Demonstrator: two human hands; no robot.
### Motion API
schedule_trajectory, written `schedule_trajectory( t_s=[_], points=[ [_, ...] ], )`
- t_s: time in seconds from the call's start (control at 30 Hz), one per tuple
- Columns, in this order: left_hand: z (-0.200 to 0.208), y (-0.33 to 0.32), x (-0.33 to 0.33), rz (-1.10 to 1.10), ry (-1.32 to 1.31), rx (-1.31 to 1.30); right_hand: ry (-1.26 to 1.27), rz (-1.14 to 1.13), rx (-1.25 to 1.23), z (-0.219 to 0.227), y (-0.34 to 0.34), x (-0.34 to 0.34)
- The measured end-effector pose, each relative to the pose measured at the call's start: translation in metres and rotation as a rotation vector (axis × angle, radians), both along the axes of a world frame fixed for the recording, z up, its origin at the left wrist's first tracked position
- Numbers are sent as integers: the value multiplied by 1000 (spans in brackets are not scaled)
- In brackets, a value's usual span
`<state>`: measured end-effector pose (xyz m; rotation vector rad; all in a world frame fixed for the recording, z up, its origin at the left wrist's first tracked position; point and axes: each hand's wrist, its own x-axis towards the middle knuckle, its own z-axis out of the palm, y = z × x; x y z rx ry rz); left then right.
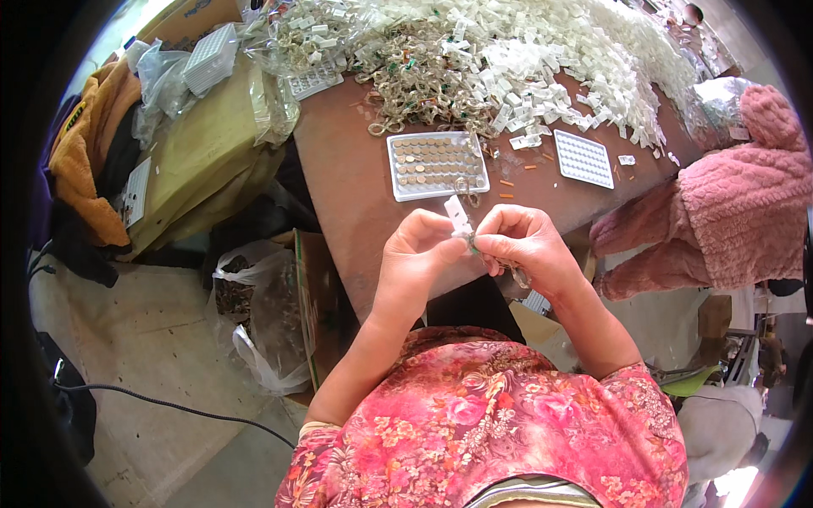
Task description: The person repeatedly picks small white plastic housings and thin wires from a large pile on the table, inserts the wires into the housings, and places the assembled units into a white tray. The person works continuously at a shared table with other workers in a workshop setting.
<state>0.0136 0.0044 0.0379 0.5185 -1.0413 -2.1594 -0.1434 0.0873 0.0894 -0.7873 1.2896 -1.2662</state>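
Note:
In front of my body, over the table's near edge, both hands meet fingertip to fingertip. My left hand (413, 258) pinches a small white plastic piece (458, 213), which sticks up above the fingers. My right hand (529, 241) is closed on a thin translucent brownish band (517, 274), part of which hangs below its fingers. A bit of green shows where the fingertips come together; how the two parts touch is hidden. Just beyond the hands lies a white tray (445, 193) with rows of round, coin-like discs.
A second white gridded tray (584, 159) rests farther right, near small orange sticks (506, 183). Heaps of brownish bands (423, 85) and white plastic pieces (584, 51) cover the table's far side. Pink fleece clothing (745, 207) is at right; a plastic bag (271, 313) stands by a carton below left.

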Motion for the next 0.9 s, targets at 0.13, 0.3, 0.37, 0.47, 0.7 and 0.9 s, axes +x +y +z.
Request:
schedule_trajectory(
  t_s=[0.13, 0.3, 0.37, 0.47, 0.7, 0.9],
  points=[
    [2, -1, 1, -43, -6, -32, 56, 56, 28, 3, 1, -2],
    [5, 0, 1, -52, -24, -62, -123, -6, 5, 1, 2, 5],
    [7, 0, 1, -54, -18, -52, -137, -3, -1, 1, 3, 5],
    [9, -2, 3, -112, -35, -97, -158, 61, 22, -2, 5, 1],
    [11, -4, 1, -277, 35, -28, -584, 112, 194, -22, 8, 1],
    [6, 9, -4, 46, 102, -25, -513, 41, 68, -21, 7, 4]
  ],
)
